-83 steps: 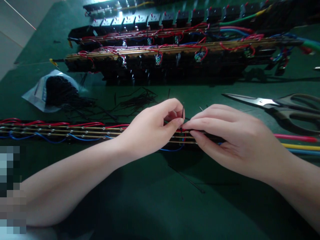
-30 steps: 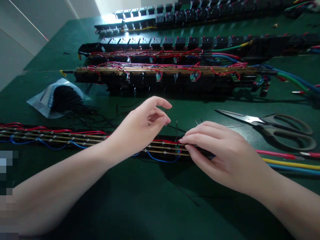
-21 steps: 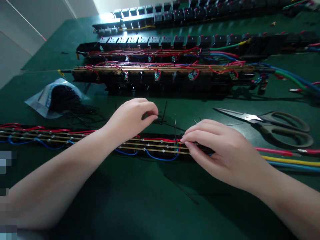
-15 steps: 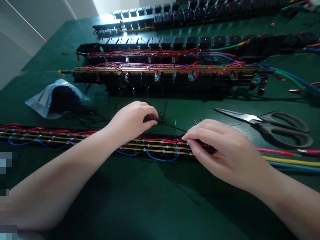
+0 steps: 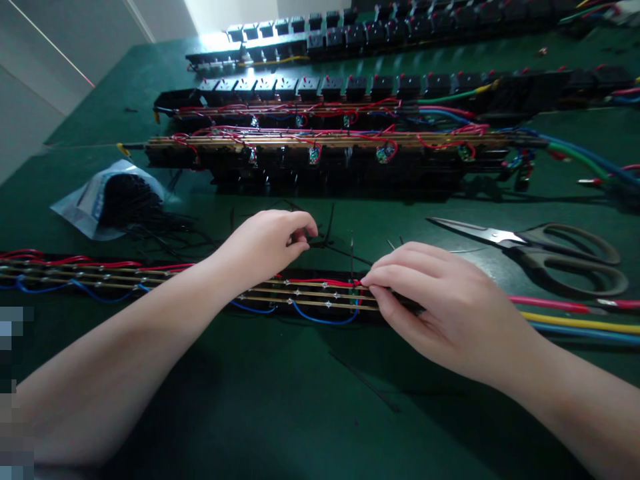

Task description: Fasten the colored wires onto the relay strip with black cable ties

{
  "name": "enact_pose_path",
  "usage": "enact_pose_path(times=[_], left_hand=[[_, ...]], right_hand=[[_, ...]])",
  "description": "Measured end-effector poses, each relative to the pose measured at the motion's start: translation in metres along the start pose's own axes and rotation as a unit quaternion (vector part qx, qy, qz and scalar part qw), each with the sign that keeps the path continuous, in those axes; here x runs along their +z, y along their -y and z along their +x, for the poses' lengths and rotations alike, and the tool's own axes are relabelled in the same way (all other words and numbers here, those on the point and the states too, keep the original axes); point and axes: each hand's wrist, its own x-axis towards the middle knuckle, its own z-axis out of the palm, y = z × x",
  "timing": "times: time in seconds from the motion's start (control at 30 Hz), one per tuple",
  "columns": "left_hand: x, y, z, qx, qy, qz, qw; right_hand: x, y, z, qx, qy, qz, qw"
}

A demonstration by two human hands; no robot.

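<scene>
A long black strip fitted with brass bars (image 5: 310, 293) lies across the green table, with red and blue wires running along it. At its right part my right hand (image 5: 440, 293) is closed, thumb and forefinger pinched at the red wire (image 5: 340, 283). A thin black cable tie (image 5: 351, 250) stands up from the strip just left of those fingertips. Above the strip hovers my left hand (image 5: 273, 240), its fingers curled and thumb and forefinger apart. Loose black cable ties (image 5: 329, 230) lie close to its fingertips; nothing shows held in it.
Scissors (image 5: 520, 243) lie to the right, blades pointing left. An open plastic bag (image 5: 83, 207) spills black cable ties at the left. Behind are several wired socket strips (image 5: 320, 140). Thick red, yellow and blue cables (image 5: 585, 323) run off right. More ties (image 5: 365, 380) lie in front.
My left hand has dropped slightly, and its thumb and forefinger are a little closer together. My right fingertips have shifted slightly left along the strip.
</scene>
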Motion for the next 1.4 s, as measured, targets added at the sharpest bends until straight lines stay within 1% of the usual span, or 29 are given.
enact_pose_path(times=[0.07,0.17,0.27,0.37,0.5,0.57,0.63,0.7,0.77,0.8,0.97,1.07,1.17,1.27,1.4], left_hand=[[0.000,0.000,0.000,0.016,-0.005,0.007,1.000],[0.001,0.000,-0.002,0.043,-0.030,0.007,0.999],[0.001,0.000,-0.004,0.063,-0.051,-0.025,0.996],[0.000,0.000,-0.005,0.072,-0.058,-0.073,0.993],[-0.002,0.001,-0.005,0.055,-0.065,-0.144,0.986],[-0.004,0.000,-0.004,0.033,-0.056,-0.190,0.980],[-0.008,-0.003,-0.004,0.007,-0.043,-0.251,0.967],[-0.011,-0.008,-0.004,-0.010,-0.043,-0.311,0.949],[-0.015,-0.014,-0.006,-0.015,-0.048,-0.346,0.937],[-0.016,-0.017,-0.008,-0.015,-0.048,-0.351,0.935],[-0.014,-0.030,-0.018,0.002,-0.066,-0.323,0.944],[-0.009,-0.036,-0.025,0.025,-0.083,-0.266,0.960],[-0.005,-0.042,-0.030,0.062,-0.093,-0.198,0.974],[-0.002,-0.046,-0.032,0.102,-0.096,-0.158,0.977],[0.001,-0.046,-0.032,0.122,-0.093,-0.145,0.977]], right_hand=[[0.000,0.000,0.000,-0.007,0.002,-0.013,1.000],[0.001,0.001,0.000,-0.015,-0.002,-0.025,1.000],[0.001,0.000,0.000,-0.017,-0.004,-0.031,0.999],[0.001,0.001,0.001,-0.015,0.000,-0.036,0.999],[0.000,0.001,0.001,-0.013,0.002,-0.041,0.999],[0.000,0.001,0.000,-0.015,0.001,-0.043,0.999],[0.000,0.001,0.000,-0.017,0.001,-0.043,0.999],[0.001,0.001,0.001,-0.017,0.002,-0.040,0.999],[0.001,0.001,0.001,-0.015,0.005,-0.034,0.999],[0.001,0.001,0.001,-0.014,0.005,-0.031,0.999],[0.000,0.000,0.001,-0.009,0.001,-0.021,1.000],[0.000,0.000,0.001,0.000,0.005,-0.015,1.000],[-0.001,0.000,0.001,0.010,-0.003,0.005,1.000],[-0.003,0.000,0.001,0.031,-0.021,0.031,0.999],[-0.007,-0.001,0.001,0.059,-0.019,0.048,0.997]])
